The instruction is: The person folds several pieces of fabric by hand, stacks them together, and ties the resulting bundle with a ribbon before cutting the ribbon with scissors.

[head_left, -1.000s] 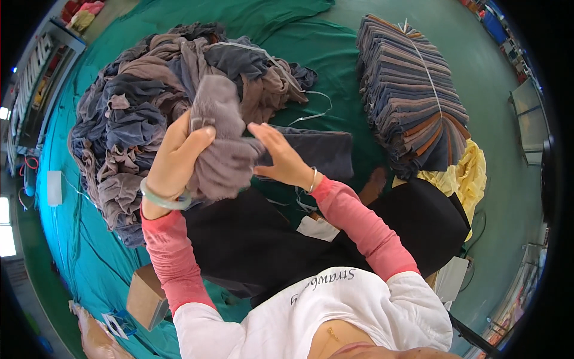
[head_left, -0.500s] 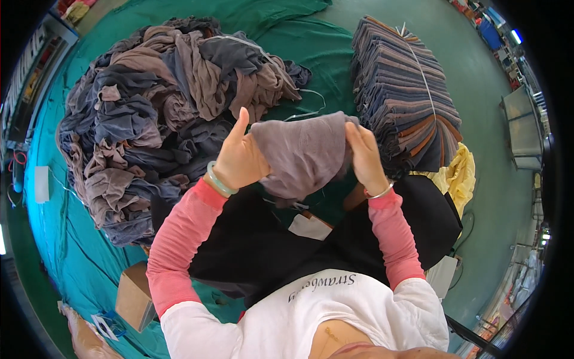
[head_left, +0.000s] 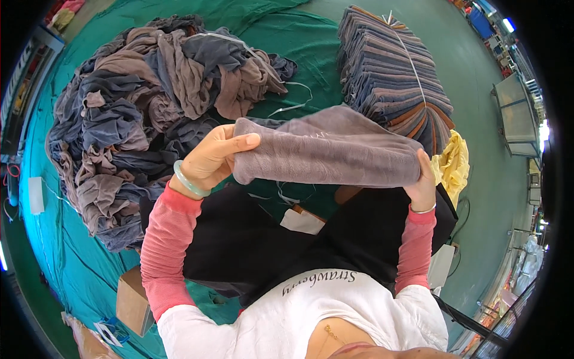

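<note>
A grey-brown towel (head_left: pixel 329 157) is stretched sideways between my two hands, above my lap, with a rounded fold along its near edge. My left hand (head_left: pixel 215 152) pinches its left end, thumb lying on top. At the other end my right hand (head_left: pixel 423 182) grips the cloth; most of its fingers are hidden behind the fabric. Left of my hands lies a big loose heap of grey and brown towels (head_left: pixel 128 110). Beyond my right hand stands a neat stack of folded towels (head_left: pixel 394 75), bound with a pale strap.
A green sheet (head_left: pixel 281 36) covers the floor beneath the heap. Yellow cloth (head_left: pixel 452 164) lies beside the stack. A cardboard box (head_left: pixel 134 299) stands at lower left, and a metal-framed cart (head_left: pixel 515 116) is at the far right. White strapping (head_left: pixel 293 107) trails between heap and stack.
My hands have moved apart, the right one to the right and downward. The towel between them has gone from a bunched, hanging shape to a wide, stretched fold.
</note>
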`<state>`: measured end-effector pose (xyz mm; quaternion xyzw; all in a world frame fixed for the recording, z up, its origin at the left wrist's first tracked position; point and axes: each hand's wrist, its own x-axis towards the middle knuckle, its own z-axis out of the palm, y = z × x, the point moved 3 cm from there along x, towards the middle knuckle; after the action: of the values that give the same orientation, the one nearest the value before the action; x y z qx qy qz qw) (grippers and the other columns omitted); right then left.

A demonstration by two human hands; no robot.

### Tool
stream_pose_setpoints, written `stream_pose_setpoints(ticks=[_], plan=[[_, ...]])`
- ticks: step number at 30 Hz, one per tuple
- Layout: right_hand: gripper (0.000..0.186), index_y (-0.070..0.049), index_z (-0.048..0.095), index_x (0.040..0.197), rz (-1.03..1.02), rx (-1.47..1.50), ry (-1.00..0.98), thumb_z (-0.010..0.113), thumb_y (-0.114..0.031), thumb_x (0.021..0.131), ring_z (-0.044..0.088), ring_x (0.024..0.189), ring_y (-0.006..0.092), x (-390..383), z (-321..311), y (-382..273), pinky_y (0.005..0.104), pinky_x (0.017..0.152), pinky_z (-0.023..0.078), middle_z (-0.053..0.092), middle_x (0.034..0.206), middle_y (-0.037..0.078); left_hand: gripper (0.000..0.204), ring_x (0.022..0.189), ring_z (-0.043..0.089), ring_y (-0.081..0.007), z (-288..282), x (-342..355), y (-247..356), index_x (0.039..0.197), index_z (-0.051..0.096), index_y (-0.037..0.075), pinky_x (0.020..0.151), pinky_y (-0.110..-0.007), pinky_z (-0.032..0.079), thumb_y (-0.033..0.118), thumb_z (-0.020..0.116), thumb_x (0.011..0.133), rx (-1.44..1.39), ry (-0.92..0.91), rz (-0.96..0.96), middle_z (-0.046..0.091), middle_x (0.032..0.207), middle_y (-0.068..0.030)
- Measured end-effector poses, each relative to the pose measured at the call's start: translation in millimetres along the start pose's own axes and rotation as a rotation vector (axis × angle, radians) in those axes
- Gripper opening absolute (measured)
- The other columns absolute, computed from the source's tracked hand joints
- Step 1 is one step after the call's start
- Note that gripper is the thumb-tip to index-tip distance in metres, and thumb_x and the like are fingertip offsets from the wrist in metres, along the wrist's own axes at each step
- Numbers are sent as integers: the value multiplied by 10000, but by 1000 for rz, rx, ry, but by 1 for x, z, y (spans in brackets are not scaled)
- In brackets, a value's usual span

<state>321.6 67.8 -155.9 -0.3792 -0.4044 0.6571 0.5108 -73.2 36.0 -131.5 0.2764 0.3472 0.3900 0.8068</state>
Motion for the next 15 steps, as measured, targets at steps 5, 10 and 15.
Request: stream_pose_setpoints(ticks=[5,10,15], plan=[[313,50,461,1171,-80,134,-108,476,-104,900,526,1070,241,-18,1,-33,382,950,384,541,1158,141,505,957,567,-162,15,-16,23,1216,407,-51,845,-276,438,62,620,772,-1,-3,204,568,1089,-98],[256,48,564,1046,-158,-288,106,528,-156,897,543,953,124,18,3,-34,255,830,410,590,1018,63,459,862,576,-132,-16,0,39,1200,405,-58,765,-215,445,-72,559,767,156,234,477,605,972,-102],[262,22,598,1011,-111,68,204,592,-196,868,572,859,124,79,-1,-3,248,782,433,609,961,64,384,814,570,-88,-50,37,55,1148,504,3,722,-190,446,-44,589,776,471,475,715,620,926,-51]])
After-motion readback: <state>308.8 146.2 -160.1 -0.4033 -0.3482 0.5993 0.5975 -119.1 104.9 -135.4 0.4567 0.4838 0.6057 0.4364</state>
